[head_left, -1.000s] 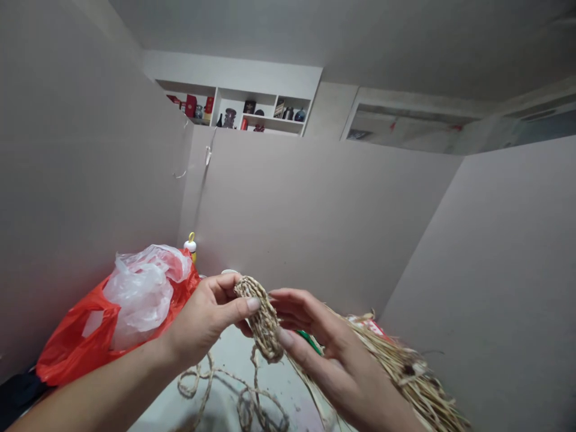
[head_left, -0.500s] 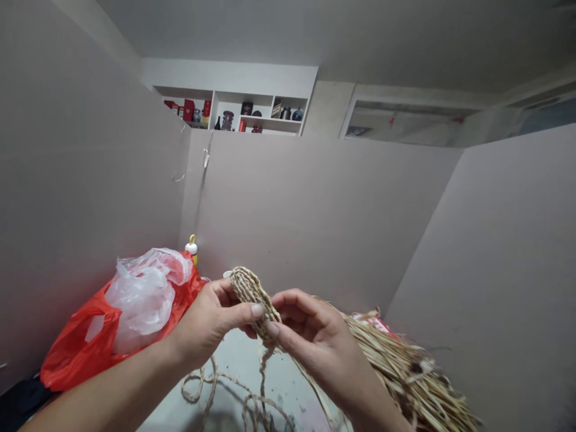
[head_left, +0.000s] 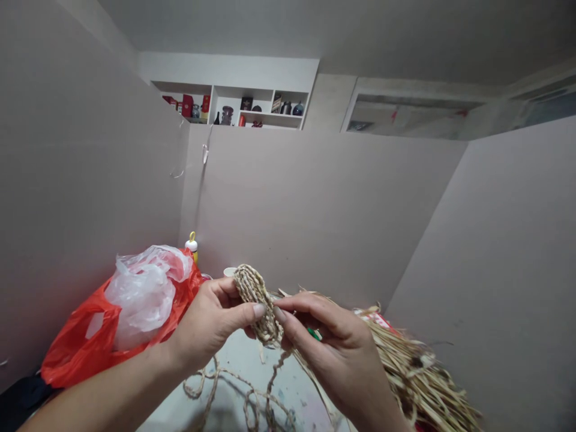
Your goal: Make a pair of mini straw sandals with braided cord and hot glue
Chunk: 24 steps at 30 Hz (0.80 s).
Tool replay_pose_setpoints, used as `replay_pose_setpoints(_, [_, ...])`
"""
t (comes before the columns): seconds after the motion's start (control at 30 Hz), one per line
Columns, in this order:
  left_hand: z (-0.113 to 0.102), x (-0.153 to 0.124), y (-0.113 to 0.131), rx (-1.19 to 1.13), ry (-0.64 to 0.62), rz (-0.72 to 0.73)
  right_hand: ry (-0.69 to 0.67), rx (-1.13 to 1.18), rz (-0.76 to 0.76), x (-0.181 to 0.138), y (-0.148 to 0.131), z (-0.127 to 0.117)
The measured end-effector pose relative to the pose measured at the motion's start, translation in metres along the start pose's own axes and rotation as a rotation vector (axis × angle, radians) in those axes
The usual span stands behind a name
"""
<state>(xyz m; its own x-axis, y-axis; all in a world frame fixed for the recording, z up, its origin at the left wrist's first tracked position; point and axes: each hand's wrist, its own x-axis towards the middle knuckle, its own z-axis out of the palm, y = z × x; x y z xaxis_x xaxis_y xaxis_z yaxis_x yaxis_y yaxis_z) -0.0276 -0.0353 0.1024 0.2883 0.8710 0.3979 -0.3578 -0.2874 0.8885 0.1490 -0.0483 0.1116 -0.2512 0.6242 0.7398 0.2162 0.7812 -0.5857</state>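
A small oval coil of braided straw (head_left: 257, 298) stands on edge between both hands. My left hand (head_left: 211, 321) pinches its left side with thumb and fingers. My right hand (head_left: 333, 348) is closed on the coil's lower right edge, thumb and forefinger pressed to it. From the coil's bottom a loose braided straw cord (head_left: 252, 399) hangs down and loops over the pale tabletop (head_left: 243, 363). Something green shows just under my right fingers; I cannot make out what it is.
A bundle of loose dry straw (head_left: 414, 372) lies at the right behind my right hand. A red plastic bag (head_left: 76, 342) with a clear bag (head_left: 141, 294) on it sits at the left. A yellow-capped bottle (head_left: 192, 245) stands behind it. Grey partition walls close in three sides.
My right hand shifted from open fingers beside the coil to a closed pinch on its lower edge. The coil rose slightly and the hanging cord swung.
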Motion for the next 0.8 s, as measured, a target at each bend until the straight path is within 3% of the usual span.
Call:
replay_pose_setpoints(0.17, [-0.001, 0.002, -0.002, 0.013, 0.006, 0.007, -0.035, -0.071, -0.076, 0.002, -0.003, -0.005])
replay_pose_setpoints(0.33, [-0.004, 0.006, 0.000, 0.003, -0.076, -0.027, -0.163, -0.080, 0.011, 0.006, -0.006, -0.019])
replay_pose_setpoints(0.5, [-0.003, 0.005, -0.001, 0.005, -0.305, -0.147, -0.014, 0.257, 0.284, 0.011, 0.009, -0.025])
replay_pose_setpoints(0.67, [-0.001, 0.003, -0.002, 0.022, -0.382, -0.146, -0.170, 0.731, 0.470, 0.017, 0.025, -0.016])
replay_pose_setpoints(0.8, [0.001, 0.005, -0.005, 0.048, -0.350, -0.135, -0.222, 0.859, 0.532, 0.016, 0.032, -0.004])
